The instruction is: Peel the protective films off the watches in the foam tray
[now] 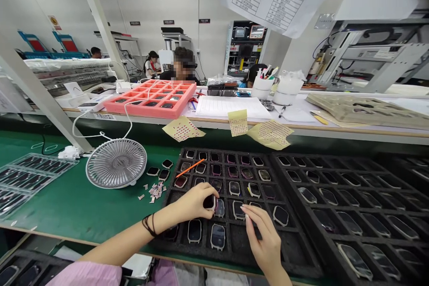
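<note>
Over the black foam tray (241, 250), my left hand (192, 203) pinches a watch case with a dark screen (209, 202) between thumb and fingers. More watch cases lie in the tray's compartments around it. My right hand (264, 237) is to the right, its thumb and fingertips together at the upper right edge of a silver watch case (238, 210) that lies in its compartment. Whether those fingertips hold anything small is hidden. An orange stick (190, 168) lies across the tray's upper left compartments.
Left of the tray are a round white fan (116, 163), loose watch cases (164, 174) and small pinkish pieces (156, 192). A second black tray (321, 228) adjoins at the right. The shelf ahead bears a pink compartment tray (150, 98); people sit beyond.
</note>
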A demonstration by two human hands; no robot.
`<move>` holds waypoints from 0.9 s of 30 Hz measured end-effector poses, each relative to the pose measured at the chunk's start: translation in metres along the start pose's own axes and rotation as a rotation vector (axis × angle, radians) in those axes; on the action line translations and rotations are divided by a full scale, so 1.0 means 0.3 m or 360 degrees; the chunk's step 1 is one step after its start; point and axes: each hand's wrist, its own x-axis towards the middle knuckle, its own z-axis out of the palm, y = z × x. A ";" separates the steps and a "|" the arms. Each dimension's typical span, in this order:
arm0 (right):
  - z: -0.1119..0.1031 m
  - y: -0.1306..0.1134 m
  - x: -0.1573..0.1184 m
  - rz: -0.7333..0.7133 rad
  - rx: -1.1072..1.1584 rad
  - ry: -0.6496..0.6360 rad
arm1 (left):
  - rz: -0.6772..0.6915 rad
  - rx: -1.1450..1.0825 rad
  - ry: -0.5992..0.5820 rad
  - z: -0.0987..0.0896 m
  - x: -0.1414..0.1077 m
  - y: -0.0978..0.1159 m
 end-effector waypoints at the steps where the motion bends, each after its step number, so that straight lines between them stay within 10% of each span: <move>1: -0.005 0.002 -0.003 0.0002 -0.0006 0.0002 | 0.0038 0.0049 -0.0056 0.020 0.019 0.009; 7: -0.040 0.011 -0.021 0.0048 -0.0044 0.0043 | 0.0076 0.0290 -0.0209 0.125 0.099 0.002; 18: -0.087 0.020 -0.037 0.0218 -0.0099 0.0157 | 0.0159 0.0297 -0.0149 0.047 0.169 0.085; 27: -0.088 0.022 -0.036 0.0248 -0.0100 0.0165 | 0.0395 0.0511 -0.0264 0.213 0.276 0.123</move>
